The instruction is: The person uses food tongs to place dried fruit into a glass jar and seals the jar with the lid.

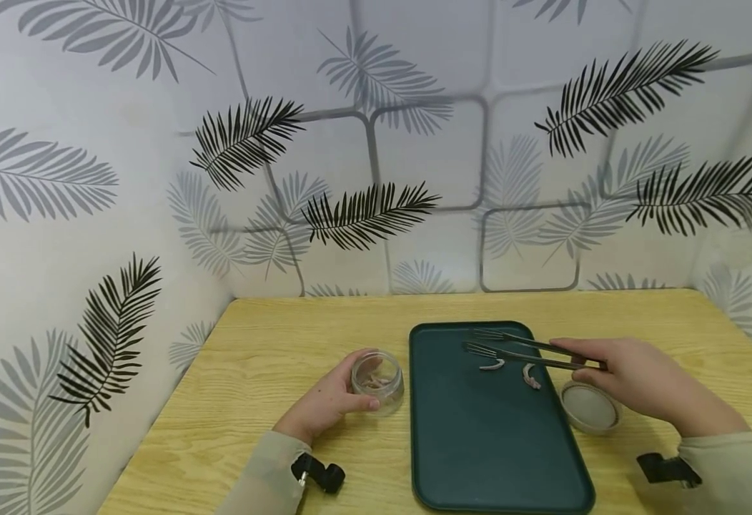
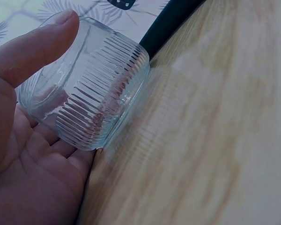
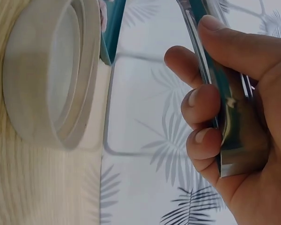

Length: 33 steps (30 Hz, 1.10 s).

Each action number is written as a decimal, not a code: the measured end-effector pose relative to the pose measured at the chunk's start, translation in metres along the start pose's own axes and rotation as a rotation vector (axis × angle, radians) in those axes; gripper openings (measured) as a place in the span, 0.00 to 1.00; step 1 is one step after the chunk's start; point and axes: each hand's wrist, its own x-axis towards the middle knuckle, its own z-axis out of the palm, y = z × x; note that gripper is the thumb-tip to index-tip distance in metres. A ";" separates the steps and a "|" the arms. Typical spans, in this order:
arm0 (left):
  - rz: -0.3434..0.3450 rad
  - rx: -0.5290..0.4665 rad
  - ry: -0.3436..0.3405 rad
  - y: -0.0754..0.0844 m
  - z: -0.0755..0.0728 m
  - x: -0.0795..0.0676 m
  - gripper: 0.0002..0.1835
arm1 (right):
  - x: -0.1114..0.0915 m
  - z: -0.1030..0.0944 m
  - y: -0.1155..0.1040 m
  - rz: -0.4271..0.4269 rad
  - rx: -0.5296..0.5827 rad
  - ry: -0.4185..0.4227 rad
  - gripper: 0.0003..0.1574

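My left hand grips a small ribbed glass jar standing on the table left of the tray. Brownish-pink strips lie inside the open jar, and the thumb is at its rim in the left wrist view. The right hand holds metal tongs by the joined end, fingers curled round the arms. Their fork-like tips are spread apart above the back of the dark green tray, with nothing between them. Two curled strips lie there: a thin one near the tips and a thicker one further right.
A round, pale lid or shallow dish sits at the tray's right edge, below the right hand; the right wrist view shows its thick rim. The wooden table meets a leaf-patterned wall behind.
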 end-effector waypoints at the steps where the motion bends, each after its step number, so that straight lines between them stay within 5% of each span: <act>1: 0.001 0.000 0.000 0.000 0.000 0.000 0.45 | -0.001 0.000 0.002 0.006 0.005 -0.001 0.33; 23: 0.019 -0.047 -0.021 -0.007 -0.002 0.002 0.44 | -0.008 0.009 0.040 0.086 0.092 -0.179 0.34; 33: 0.018 -0.047 -0.014 -0.007 -0.003 0.002 0.44 | -0.007 0.012 0.044 0.074 0.045 -0.153 0.31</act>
